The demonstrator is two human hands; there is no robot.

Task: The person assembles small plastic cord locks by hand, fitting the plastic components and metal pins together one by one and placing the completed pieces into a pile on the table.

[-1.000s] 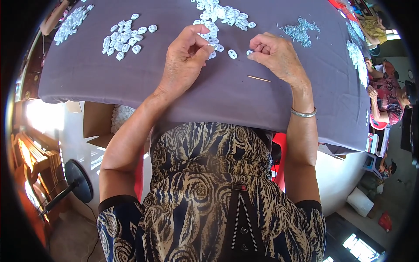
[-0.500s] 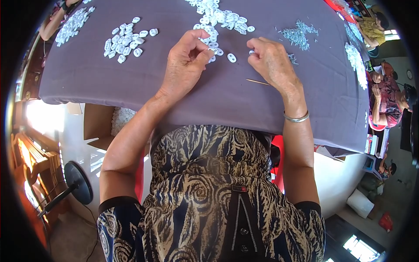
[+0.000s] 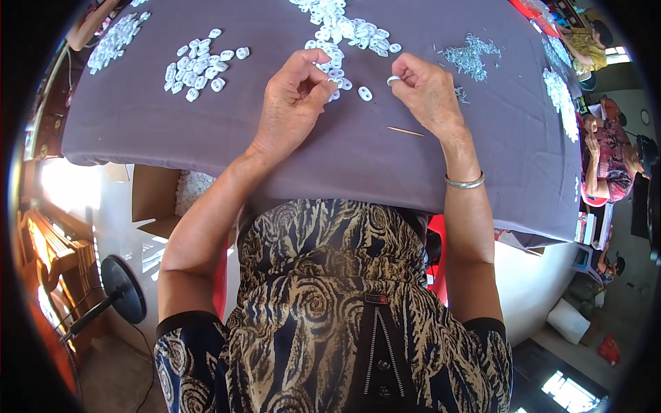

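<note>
My left hand [image 3: 292, 100] is held over the dark cloth with its fingers curled in a pinch. A bit of a small white plastic piece [image 3: 334, 81] shows at its thumb tip, mostly hidden. To the right, my right hand [image 3: 428, 95] pinches a white oval plastic piece [image 3: 393, 80] between thumb and fingers. One loose white oval piece with two holes [image 3: 365, 93] lies between the hands. Behind my left hand spreads a pile of similar two-holed pieces [image 3: 337, 26]. Near my right wrist lies a thin pointed wooden stick [image 3: 405, 131].
Left of my hands sits a heap of white oval pieces [image 3: 200, 65]. Small shiny metal parts [image 3: 471, 56] are scattered on the right. More white piles lie at both table sides. Other people sit around the table [image 3: 138, 117]. An open cardboard box [image 3: 155, 193] stands below at left.
My right hand has shifted slightly up and left, and the white oval piece in its pinch shows more clearly. My left hand has hardly moved.
</note>
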